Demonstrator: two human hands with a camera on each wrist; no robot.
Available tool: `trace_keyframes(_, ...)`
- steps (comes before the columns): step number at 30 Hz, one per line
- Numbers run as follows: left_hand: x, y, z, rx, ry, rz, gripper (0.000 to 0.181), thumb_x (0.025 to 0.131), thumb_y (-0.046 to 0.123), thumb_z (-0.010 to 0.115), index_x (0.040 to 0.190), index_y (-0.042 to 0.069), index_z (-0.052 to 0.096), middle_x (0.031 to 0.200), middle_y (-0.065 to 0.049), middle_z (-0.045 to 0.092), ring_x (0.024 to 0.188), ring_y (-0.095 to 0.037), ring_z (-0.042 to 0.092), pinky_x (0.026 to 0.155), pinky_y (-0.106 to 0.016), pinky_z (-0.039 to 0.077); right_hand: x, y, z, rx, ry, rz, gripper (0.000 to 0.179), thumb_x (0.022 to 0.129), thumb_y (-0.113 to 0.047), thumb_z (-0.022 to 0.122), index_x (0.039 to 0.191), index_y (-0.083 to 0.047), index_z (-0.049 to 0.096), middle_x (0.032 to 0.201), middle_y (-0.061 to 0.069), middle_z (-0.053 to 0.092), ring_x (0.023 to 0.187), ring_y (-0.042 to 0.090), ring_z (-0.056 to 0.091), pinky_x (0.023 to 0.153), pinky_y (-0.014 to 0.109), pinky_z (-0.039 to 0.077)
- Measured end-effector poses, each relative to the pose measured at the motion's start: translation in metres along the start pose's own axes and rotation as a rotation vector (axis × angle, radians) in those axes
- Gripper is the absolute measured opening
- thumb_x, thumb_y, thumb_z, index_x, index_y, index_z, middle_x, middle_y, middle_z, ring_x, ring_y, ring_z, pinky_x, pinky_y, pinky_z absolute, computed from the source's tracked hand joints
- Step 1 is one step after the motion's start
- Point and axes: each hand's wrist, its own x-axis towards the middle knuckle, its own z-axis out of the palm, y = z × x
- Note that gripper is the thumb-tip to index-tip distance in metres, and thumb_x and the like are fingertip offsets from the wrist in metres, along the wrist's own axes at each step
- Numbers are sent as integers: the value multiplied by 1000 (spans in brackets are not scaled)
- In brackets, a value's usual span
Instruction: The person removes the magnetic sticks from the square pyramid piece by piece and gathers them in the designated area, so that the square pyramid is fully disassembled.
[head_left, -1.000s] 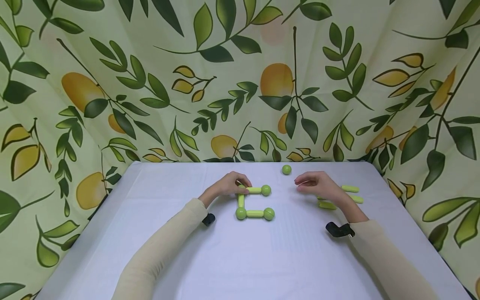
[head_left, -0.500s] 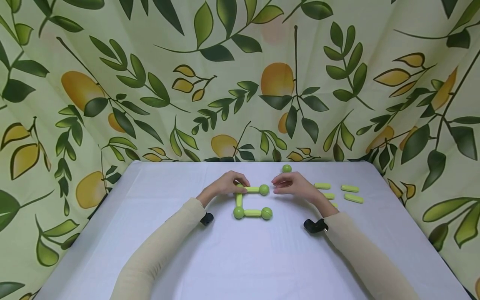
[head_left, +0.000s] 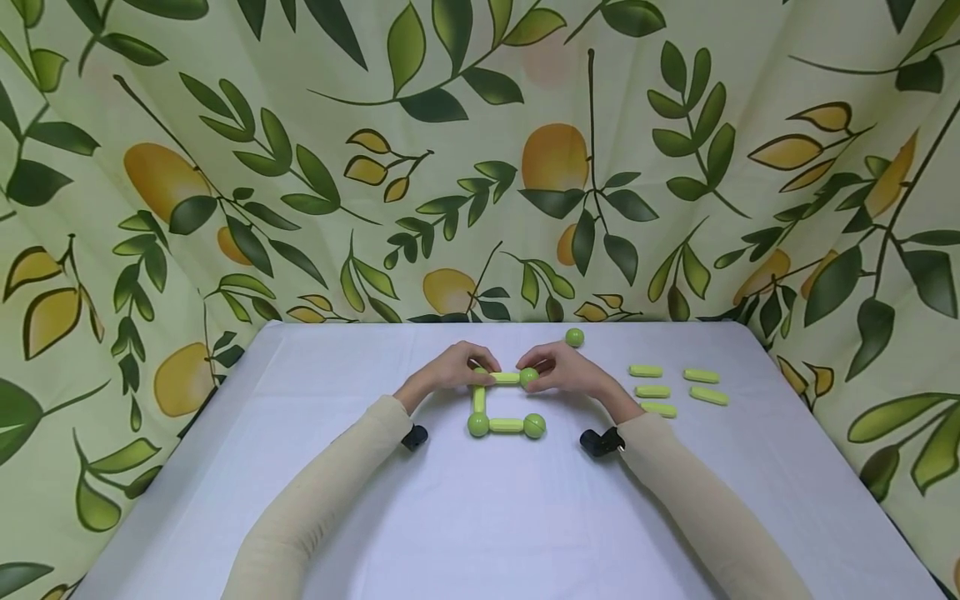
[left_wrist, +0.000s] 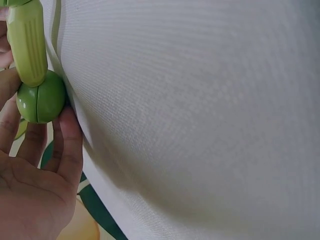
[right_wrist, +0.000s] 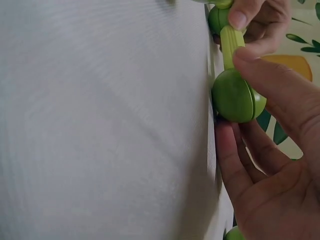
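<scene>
A C-shaped frame of light-green rods (head_left: 506, 426) and darker green balls (head_left: 477, 424) lies on the white table, its side facing right unjoined. My left hand (head_left: 453, 367) grips the far left corner ball (left_wrist: 42, 97), fingers around it and thumb near the far rod (left_wrist: 27, 45). At that rod's other end, my right hand (head_left: 566, 369) holds the far right ball (right_wrist: 235, 97) between thumb and fingers. A near ball (head_left: 534, 426) ends the lower rod, with neither hand on it. The far left ball is partly hidden by my fingers in the head view.
Several loose light-green rods (head_left: 652, 391) lie to the right of my right hand. One loose green ball (head_left: 574, 337) sits near the table's back edge. A leaf-and-fruit patterned curtain (head_left: 480, 167) stands behind the white-covered table (head_left: 480, 517).
My right hand has moved left from beside the loose rods to the far right ball and taken hold of it. My left hand stays on its corner; the frame shifted slightly left earlier.
</scene>
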Motion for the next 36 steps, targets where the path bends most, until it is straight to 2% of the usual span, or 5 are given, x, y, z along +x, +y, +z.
trace_keyframes(6,0,1,0,-2,-5,6,12,93,4,75,105,4,75,103,-2,72,102,-17,64,92,-33,51,2,-1,2,-22,-29,-19,27,84,4,81,110,2,73,109,13,71,93,26,62,82,34,54)
trace_keyframes(20,-1,3,0,-16,-14,18,13,93,4,75,105,4,75,105,-3,72,105,-19,64,92,-34,51,0,3,0,13,-48,8,27,89,2,77,115,4,72,111,16,70,93,27,57,81,30,50)
trace_keyframes(28,0,1,0,-20,-18,36,13,93,4,74,106,3,75,106,-4,72,105,-20,64,92,-34,51,-4,1,-3,-13,-70,48,28,91,0,75,119,-2,73,106,7,69,88,20,54,77,29,48)
trace_keyframes(32,-1,1,0,-15,-20,36,13,93,3,74,106,3,75,105,-3,72,104,-19,64,93,-33,51,-10,3,-7,-44,-32,35,30,91,-3,76,121,-1,72,113,8,70,95,22,58,84,35,50)
trace_keyframes(36,-1,1,0,-7,-25,38,12,93,4,74,105,4,75,104,-2,72,101,-16,64,92,-31,51,-19,6,-13,-43,71,52,34,88,-6,80,120,2,71,119,12,69,107,27,63,95,42,52)
